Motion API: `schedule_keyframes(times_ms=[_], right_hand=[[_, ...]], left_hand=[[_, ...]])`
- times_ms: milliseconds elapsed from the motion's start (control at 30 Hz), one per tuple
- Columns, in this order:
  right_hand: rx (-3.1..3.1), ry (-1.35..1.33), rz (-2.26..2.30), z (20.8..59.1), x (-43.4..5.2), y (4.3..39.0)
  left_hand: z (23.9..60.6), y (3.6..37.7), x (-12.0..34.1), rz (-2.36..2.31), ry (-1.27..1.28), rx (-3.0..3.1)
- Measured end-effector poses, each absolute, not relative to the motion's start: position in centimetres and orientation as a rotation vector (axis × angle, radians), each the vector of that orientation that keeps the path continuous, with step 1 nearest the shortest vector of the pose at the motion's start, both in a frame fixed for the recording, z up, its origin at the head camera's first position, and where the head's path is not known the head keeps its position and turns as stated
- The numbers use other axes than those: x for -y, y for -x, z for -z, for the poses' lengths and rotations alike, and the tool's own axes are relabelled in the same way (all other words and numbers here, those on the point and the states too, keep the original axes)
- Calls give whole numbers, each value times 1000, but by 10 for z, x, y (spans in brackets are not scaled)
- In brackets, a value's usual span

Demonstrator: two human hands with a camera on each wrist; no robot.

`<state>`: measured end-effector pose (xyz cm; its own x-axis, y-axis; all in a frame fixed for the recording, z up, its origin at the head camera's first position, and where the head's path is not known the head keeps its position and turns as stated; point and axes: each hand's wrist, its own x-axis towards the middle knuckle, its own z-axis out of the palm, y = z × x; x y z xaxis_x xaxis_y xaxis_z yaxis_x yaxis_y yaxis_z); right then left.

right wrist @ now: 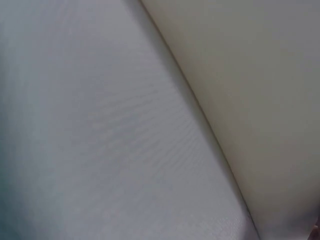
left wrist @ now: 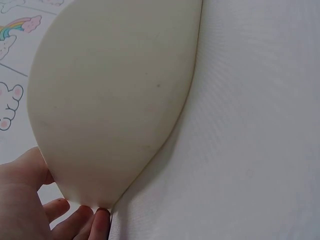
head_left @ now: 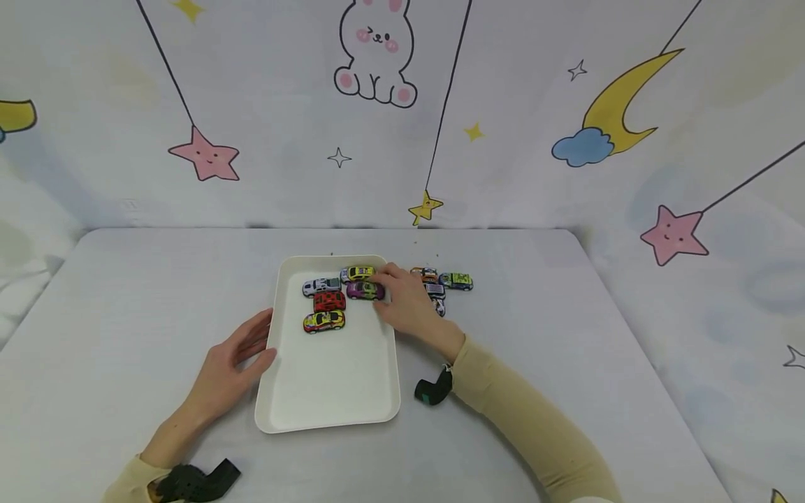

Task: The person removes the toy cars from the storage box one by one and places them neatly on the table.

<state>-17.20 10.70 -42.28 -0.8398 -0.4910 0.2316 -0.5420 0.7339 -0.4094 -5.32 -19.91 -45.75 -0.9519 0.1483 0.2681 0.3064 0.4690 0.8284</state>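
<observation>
The right hand (head_left: 405,304) is over the far right corner of the white tray (head_left: 327,391), fingertips curled onto the purple toy car (head_left: 365,290), which sits in the tray beside 4 others: silver, yellow-green, red and yellow. The left hand (head_left: 229,367) rests on the table (head_left: 126,314) with relaxed, spread fingers touching the tray's left rim. A few more cars (head_left: 455,281) are bunched on the table just right of the tray.

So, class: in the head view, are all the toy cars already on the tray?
No, several toy cars sit on the table beside the tray.
</observation>
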Motion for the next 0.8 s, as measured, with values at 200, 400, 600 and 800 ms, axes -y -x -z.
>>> schedule_keyframes(times_ms=[200, 400, 600, 800], right_hand=[[2826, -874, -760, 423, -107, 173], [2823, -880, -780, 424, -108, 172], [2825, -869, -821, 428, -108, 171], [2728, -890, -916, 433, -110, 169]], left_hand=[[458, 53, 199, 1490, 391, 2561], [458, 53, 199, 1482, 391, 2562], [459, 53, 199, 1476, 393, 2562], [459, 53, 199, 1469, 402, 2555]])
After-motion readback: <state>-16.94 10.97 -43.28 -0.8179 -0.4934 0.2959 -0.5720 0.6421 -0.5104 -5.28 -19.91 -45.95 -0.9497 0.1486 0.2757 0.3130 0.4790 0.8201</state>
